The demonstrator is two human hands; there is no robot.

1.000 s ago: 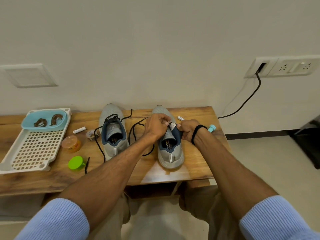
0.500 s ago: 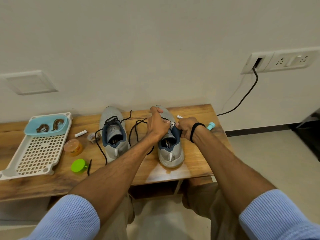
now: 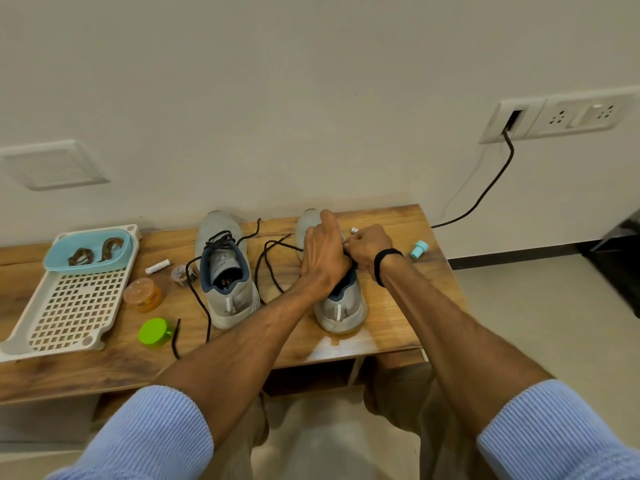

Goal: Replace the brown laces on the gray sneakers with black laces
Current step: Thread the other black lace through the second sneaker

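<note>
Wall (image 3: 311, 81): one, pale and plain, filling the top half; one socket panel (image 3: 575, 116) at 2 o'clock, and one black cable (image 3: 491, 188) drops from it toward the table.
Floor (image 3: 536, 306): light tiles out at 3 o'clock.
Table (image 3: 398, 306): one wooden top, pushed against the wall.
Tray (image 3: 69, 306): one white perforated tray at 9 o'clock on the table.
Sneakers: two, gray, heels toward us; left sneaker (image 3: 225, 282) dead centre, right sneaker (image 3: 341, 310) just beside it at 3 o'clock.
Left hand (image 3: 323, 254): draped over the right sneaker's throat with the thumb up; fingertips hidden, so its grip I cannot tell.
Right hand (image 3: 367, 247): fingers curled tight, pinching the loose black lace (image 3: 259, 268) at the shoe's far side; one black wristband (image 3: 386, 265).
Blue dish (image 3: 91, 265): one, at the tray's 12 o'clock end.
Brown laces (image 3: 79, 256): two coils inside that dish.
Black laces: two; the threaded lace (image 3: 221, 240) is in the left sneaker, the loose one loops between the pair.
Small bits: one orange jar (image 3: 142, 295), one green cap (image 3: 154, 332), one teal cap (image 3: 418, 249), one white tube (image 3: 158, 266).
</note>
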